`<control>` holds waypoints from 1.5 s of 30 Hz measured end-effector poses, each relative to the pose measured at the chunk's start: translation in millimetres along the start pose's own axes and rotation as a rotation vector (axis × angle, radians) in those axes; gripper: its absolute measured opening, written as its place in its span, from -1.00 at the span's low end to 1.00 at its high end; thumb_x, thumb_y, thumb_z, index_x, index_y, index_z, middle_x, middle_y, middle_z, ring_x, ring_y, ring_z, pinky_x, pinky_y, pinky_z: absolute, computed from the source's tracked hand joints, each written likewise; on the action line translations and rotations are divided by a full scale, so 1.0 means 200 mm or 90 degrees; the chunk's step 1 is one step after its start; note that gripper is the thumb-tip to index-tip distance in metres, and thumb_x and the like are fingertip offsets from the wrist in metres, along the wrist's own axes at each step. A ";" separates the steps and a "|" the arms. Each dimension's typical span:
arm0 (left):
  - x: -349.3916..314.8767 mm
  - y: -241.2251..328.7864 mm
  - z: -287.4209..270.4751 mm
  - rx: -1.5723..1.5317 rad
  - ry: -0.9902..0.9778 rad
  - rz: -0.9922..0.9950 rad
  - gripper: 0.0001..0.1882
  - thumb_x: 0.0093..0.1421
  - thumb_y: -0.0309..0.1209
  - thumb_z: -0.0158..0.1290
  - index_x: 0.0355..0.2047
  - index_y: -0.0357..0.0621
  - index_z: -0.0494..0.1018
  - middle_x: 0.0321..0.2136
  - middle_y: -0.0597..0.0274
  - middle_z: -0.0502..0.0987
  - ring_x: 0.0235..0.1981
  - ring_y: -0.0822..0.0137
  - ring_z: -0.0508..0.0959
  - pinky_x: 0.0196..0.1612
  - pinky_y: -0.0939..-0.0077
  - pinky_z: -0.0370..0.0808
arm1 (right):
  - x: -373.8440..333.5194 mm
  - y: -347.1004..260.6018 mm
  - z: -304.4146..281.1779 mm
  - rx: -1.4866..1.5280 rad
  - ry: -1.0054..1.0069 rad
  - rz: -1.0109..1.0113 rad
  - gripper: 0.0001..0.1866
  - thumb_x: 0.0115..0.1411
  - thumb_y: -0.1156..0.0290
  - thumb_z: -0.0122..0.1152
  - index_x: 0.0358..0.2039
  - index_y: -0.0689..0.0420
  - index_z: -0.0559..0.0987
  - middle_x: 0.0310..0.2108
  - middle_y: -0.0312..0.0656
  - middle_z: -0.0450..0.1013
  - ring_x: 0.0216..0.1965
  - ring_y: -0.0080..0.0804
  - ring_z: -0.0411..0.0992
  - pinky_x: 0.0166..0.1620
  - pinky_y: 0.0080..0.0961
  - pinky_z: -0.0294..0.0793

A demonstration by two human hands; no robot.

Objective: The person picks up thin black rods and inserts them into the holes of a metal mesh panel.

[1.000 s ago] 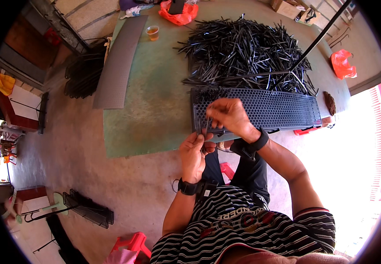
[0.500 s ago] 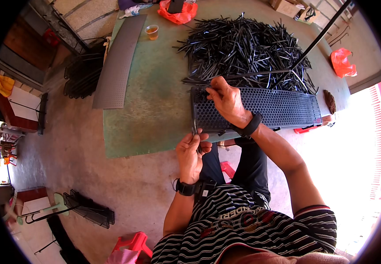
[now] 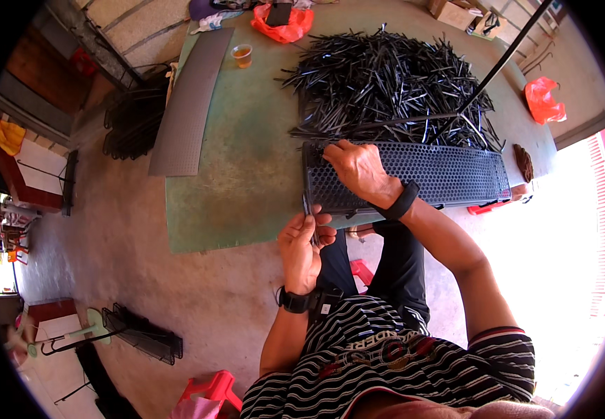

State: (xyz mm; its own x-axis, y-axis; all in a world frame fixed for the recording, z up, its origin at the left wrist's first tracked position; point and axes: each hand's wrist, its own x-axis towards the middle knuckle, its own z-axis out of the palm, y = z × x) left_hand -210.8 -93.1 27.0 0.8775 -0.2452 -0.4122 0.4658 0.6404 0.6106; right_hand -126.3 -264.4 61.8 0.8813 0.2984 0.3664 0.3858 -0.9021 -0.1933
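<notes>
A long black perforated basket-like panel (image 3: 449,167) with a dark frame lies along the table's near edge. Over its left end is my right hand (image 3: 362,170), fingers curled down and pinched; what they grip, if anything, is hidden beneath them. Just off the panel's near left corner, my left hand (image 3: 302,244) is closed on thin black strips (image 3: 308,207), whose upper ends reach the frame's left edge. Behind the panel lies a big heap of similar black strips (image 3: 393,77).
A long grey perforated sheet (image 3: 189,105) lies along the green table's (image 3: 246,181) left side. Near it stands a cup of amber liquid (image 3: 242,56). A black rod (image 3: 505,59) slants over the heap. Red plastic bags (image 3: 544,101) and a red stool (image 3: 211,391) are around.
My right hand's fingers have tipped downward onto the panel, with the knuckles now uppermost. My left hand stays almost where it was, still gripping the strips.
</notes>
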 end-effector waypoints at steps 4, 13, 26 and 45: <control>0.00 -0.01 0.01 0.001 -0.024 -0.012 -0.75 0.21 -0.41 -0.07 -0.17 -0.32 0.40 -0.42 0.07 0.53 -0.54 0.29 0.55 -0.51 0.46 0.50 | 0.00 0.03 0.04 -0.001 -0.015 -0.030 -0.84 0.00 0.34 0.19 -0.48 0.17 0.52 -0.59 -0.15 0.39 -0.56 -0.20 0.41 -0.55 -0.36 0.36; 0.01 -0.04 0.07 0.044 -0.160 -0.096 -0.71 0.23 -0.32 -0.08 -0.22 -0.34 0.40 -0.43 0.06 0.53 -0.53 0.28 0.55 -0.46 0.48 0.50 | -0.18 -0.06 -0.11 0.777 -0.387 0.291 -0.71 0.04 0.28 0.25 -0.39 0.29 0.57 -0.59 -0.29 0.47 -0.55 -0.63 0.36 -0.45 -0.66 0.36; -0.04 -0.10 0.01 0.156 -0.171 -0.204 -0.62 0.22 -0.27 -0.06 -0.08 -0.31 0.35 -0.33 0.03 0.54 -0.44 0.29 0.58 -0.39 0.53 0.53 | -0.08 0.07 -0.09 0.464 0.066 0.215 -0.84 0.01 0.49 0.20 -0.39 0.32 0.54 -0.60 -0.12 0.47 -0.61 -0.50 0.43 -0.55 -0.60 0.37; 0.23 -0.72 -0.25 0.225 -0.139 -0.438 -0.30 0.15 -0.46 -0.02 0.24 0.01 -0.11 -0.20 0.09 0.40 -0.22 0.18 0.48 -0.23 0.31 0.44 | 0.06 0.09 -0.06 0.278 -0.033 0.029 -0.85 -0.14 0.56 0.21 -0.48 0.32 0.53 -0.53 0.06 0.42 -0.47 0.00 0.41 -0.39 -0.28 0.41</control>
State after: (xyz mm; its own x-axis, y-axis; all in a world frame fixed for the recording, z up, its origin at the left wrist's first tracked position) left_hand -243.3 -159.1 -113.3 0.3657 -0.6614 -0.6548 0.8868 0.0340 0.4609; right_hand -112.7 -280.1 74.2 0.9084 0.2865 0.3046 0.4154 -0.7012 -0.5794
